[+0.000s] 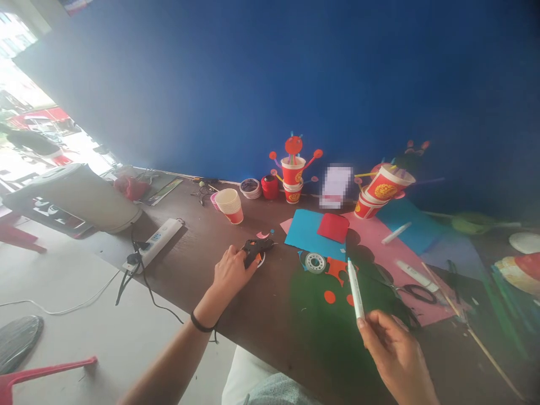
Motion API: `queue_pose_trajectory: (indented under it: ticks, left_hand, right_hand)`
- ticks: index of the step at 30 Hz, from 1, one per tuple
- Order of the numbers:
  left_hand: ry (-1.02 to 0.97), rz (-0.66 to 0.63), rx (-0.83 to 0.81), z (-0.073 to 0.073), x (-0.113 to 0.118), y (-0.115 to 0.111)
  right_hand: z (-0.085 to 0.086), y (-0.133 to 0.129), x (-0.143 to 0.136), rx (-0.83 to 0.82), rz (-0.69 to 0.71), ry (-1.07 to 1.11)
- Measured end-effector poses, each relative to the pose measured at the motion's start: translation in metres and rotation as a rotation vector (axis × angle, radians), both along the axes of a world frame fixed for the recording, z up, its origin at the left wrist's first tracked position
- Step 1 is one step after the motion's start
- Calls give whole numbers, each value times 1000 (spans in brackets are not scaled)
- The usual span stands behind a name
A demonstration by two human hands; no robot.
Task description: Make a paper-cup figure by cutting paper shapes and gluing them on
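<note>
- Nested cups [231, 208] stand upright; farther back, a red figure [293, 145] rises from the upper of two stacked cups [292, 175].
- The pen [355, 288], white, slim and blue-tipped, points away from the person, slanting slightly left.
- The glue gun [258, 246], black, is at the worktop [261, 315], nozzle pointing right.
- Hands apart: left hand [232, 270] clamped on the glue gun, right hand [390, 346] pinching the pen's near end.

1 slim white pen [355, 288] held tilted; 1 black glue gun [255, 246] leftward, nozzle pointing right.
</note>
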State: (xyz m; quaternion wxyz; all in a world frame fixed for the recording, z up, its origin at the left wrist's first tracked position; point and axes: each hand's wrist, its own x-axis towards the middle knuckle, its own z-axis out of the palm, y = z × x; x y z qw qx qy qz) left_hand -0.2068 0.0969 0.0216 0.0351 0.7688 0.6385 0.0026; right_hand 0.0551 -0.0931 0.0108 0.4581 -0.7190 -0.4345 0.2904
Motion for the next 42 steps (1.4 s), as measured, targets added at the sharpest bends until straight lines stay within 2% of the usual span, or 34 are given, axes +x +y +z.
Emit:
queue_pose_trajectory:
  ticks: [5, 7, 8, 9, 11, 12, 14, 16, 19, 22, 25, 28, 31, 33, 34, 36, 38, 40, 42]
  left_hand:
    - [-129, 79, 66, 10, 4, -2]
    - [-273, 30, 98, 16, 11, -10]
    - [-373, -36, 66, 19, 16, -16]
    - [-494, -117, -3, 21, 23, -23]
    - [-756, -299, -289, 22, 39, -40]
    - [-873, -355, -468, 21, 47, -48]
    - [-1049, -384, -743, 15, 65, -62]
    - [-1199, -349, -951, 8, 80, -72]
    - [-1333, -249, -1181, 0, 97, -78]
    - [-1407, -157, -1253, -3, 106, -83]
    - [-1578, -19, -1275, -7, 112, -94]
    - [-1710, 71, -1356, -14, 117, -109]
    - [-1717, 72, -1365, -21, 120, -120]
    - [-1646, 43, -1344, -24, 119, -124]
    - [-1585, 22, -1351, -24, 117, -125]
    - [-1408, -70, -1383, -24, 111, -127]
    - [-1184, -267, -1293, -23, 105, -130]
    - [-960, -578, -1026, -22, 103, -134]
    - [-777, -903, -701, -21, 106, -137]
  right_hand:
    - [4, -6, 3, 24, -41, 78]
    - [6, -10, 2, 12, -7, 83]
    - [7, -12, 1, 1, 24, 74]
    - [7, -14, 0, -13, 64, 59]
    - [7, -17, -1, -46, 158, 19]
    - [7, -18, -2, -68, 207, 1]
    - [5, -20, -1, -122, 311, -15]
    - [5, -21, 0, -158, 367, -6]
    - [6, -23, 1, -152, 341, 9]
    - [7, -27, -2, -106, 295, 86]
    - [6, -30, -5, 12, 229, 246]
    - [6, -28, -2, 128, 202, 202]
    - [7, -19, 7, 212, 309, 54]
    - [8, -13, 16, 227, 329, 71]
    - [8, -11, 21, 223, 278, 111]
    - [7, -5, 29, 236, 76, 214]
    - [5, 3, 35, 281, -130, 324]
    - [6, 12, 39, 339, -239, 421]
    - [7, 24, 42, 378, -249, 504]
